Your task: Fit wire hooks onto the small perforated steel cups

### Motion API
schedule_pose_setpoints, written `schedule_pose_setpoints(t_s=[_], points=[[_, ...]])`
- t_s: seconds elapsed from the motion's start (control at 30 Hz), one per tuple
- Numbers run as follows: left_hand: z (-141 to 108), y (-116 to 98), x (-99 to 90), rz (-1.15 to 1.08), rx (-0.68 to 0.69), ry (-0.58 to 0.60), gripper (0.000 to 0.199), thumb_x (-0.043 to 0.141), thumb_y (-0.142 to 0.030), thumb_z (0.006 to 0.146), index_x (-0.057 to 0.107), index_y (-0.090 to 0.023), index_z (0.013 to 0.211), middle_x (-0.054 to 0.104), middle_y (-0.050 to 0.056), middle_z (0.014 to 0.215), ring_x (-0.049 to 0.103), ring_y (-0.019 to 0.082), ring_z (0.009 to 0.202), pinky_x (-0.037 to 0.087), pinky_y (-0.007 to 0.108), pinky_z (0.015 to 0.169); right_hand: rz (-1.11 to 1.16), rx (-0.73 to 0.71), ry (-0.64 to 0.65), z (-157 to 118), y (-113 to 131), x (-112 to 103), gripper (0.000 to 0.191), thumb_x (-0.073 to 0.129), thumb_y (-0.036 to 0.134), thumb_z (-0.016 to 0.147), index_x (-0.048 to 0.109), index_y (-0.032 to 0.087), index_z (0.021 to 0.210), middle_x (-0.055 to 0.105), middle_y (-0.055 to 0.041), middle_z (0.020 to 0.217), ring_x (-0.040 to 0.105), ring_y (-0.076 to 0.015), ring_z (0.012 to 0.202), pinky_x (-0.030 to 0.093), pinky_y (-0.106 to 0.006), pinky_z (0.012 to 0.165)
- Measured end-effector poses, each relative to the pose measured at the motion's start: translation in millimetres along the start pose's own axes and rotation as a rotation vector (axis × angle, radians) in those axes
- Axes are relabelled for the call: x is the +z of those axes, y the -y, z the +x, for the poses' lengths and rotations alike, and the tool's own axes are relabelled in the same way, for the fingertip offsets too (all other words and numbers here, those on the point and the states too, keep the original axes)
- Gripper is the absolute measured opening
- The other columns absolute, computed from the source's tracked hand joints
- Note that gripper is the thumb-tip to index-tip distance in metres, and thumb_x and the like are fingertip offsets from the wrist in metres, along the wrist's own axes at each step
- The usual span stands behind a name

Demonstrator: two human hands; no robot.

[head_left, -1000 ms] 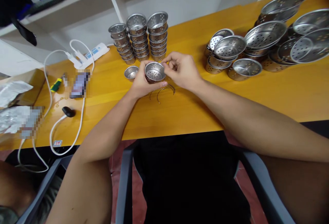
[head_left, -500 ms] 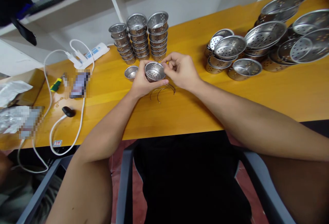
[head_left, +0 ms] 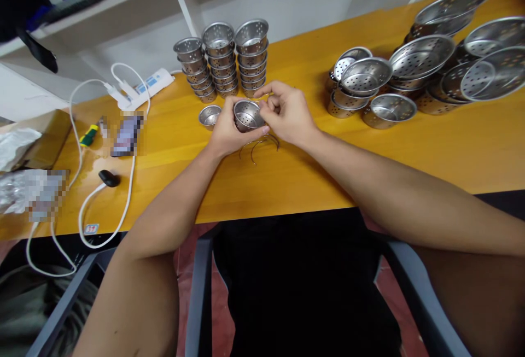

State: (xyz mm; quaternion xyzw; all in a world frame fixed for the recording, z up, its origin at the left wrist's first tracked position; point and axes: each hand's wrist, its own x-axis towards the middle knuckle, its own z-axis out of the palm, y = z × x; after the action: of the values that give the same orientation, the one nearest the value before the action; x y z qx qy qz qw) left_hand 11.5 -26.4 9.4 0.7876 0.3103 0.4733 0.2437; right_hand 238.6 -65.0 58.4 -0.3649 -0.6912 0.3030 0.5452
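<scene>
Left fingers (head_left: pixel 225 130) curl around a perforated cup (head_left: pixel 248 115); right fingers (head_left: pixel 266 106) pinch near its rim.
A tabletop (head_left: pixel 311 176) label (head_left: pixel 91 229) appears to read "39".

The yellow wooden table (head_left: pixel 295 187) carries three stacks of metal cups (head_left: pixel 221 60) near its far edge, a small metal cup (head_left: pixel 208 118) before them, and curved wires (head_left: pixel 252 152) nearer the front edge. Towards the right end stand stacked metal bowls (head_left: pixel 366 78). Leftward lie a power strip (head_left: pixel 155 87), phone (head_left: pixel 128 135), green-yellow handle (head_left: pixel 89 136) and, at the left end, a cardboard box (head_left: pixel 51 141).
</scene>
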Motion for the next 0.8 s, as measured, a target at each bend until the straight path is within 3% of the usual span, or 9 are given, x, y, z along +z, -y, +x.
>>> schedule_pose_setpoints(t_s=[0.1, 0.2, 0.3, 0.47, 0.6, 0.8], points=[[0, 6, -3.2, -0.066, -0.025, 0.014, 0.097, 0.097, -0.099, 0.086, 0.065, -0.03, 0.145, 0.077, 0.005, 0.132, 0.081, 0.026, 0.116, 0.068, 0.046, 0.105, 0.117, -0.036, 0.058, 2, 15, -6, 0.057, 0.087, 0.085, 0.107, 0.078, 0.029, 0.102, 0.067, -0.0033, 0.082, 0.059, -0.0227, 0.074, 0.054, -0.04, 0.066], [0, 13, -7.7, -0.147, -0.089, 0.047, 0.094, 0.091, -0.103, 0.088, 0.07, -0.031, 0.144, 0.08, 0.005, 0.13, 0.081, 0.027, 0.116, 0.069, 0.047, 0.105, 0.218, 0.008, 0.185, 4, 28, -13, 0.072, 0.094, 0.099, 0.094, 0.079, 0.029, 0.103, 0.072, -0.005, 0.09, 0.063, -0.0218, 0.076, 0.053, -0.037, 0.061], [-1, 17, -8.9, -0.207, -0.119, 0.079, 0.093, 0.091, -0.104, 0.088, 0.072, -0.031, 0.142, 0.082, 0.007, 0.134, 0.082, 0.029, 0.121, 0.069, 0.048, 0.109, 0.294, 0.104, 0.265, 3, 31, -15, 0.079, 0.105, 0.099, 0.079, 0.075, 0.03, 0.104, 0.07, -0.001, 0.084, 0.055, -0.0178, 0.064, 0.044, -0.034, 0.051], [-4, 20, -2.4, -0.171, -0.052, 0.078, 0.104, 0.106, -0.093, 0.08, 0.064, -0.031, 0.152, 0.08, 0.008, 0.142, 0.083, 0.03, 0.13, 0.07, 0.051, 0.116, 0.375, 0.153, 0.312, 3, 22, -13, 0.08, 0.108, 0.096, 0.079, 0.068, 0.03, 0.099, 0.065, 0.0031, 0.068, 0.049, -0.0151, 0.051, 0.035, -0.033, 0.046], [-4, 22, 0.0, -0.107, -0.013, 0.086, 0.097, 0.101, -0.09, 0.088, 0.06, -0.031, 0.153, 0.078, 0.009, 0.144, 0.084, 0.031, 0.131, 0.07, 0.052, 0.116, 0.385, 0.174, 0.329, 5, 18, -14, 0.08, 0.111, 0.093, 0.078, 0.068, 0.028, 0.097, 0.067, 0.0023, 0.067, 0.052, -0.0141, 0.05, 0.034, -0.032, 0.044], [-5, 16, -2.3, -0.082, -0.046, 0.095, 0.097, 0.106, -0.086, 0.086, 0.06, -0.031, 0.152, 0.079, 0.008, 0.139, 0.084, 0.028, 0.125, 0.071, 0.05, 0.113, 0.368, 0.184, 0.382, 7, 17, -19, 0.079, 0.111, 0.093, 0.077, 0.07, 0.027, 0.092, 0.066, 0.0033, 0.062, 0.053, -0.0132, 0.048, 0.039, -0.03, 0.044]])
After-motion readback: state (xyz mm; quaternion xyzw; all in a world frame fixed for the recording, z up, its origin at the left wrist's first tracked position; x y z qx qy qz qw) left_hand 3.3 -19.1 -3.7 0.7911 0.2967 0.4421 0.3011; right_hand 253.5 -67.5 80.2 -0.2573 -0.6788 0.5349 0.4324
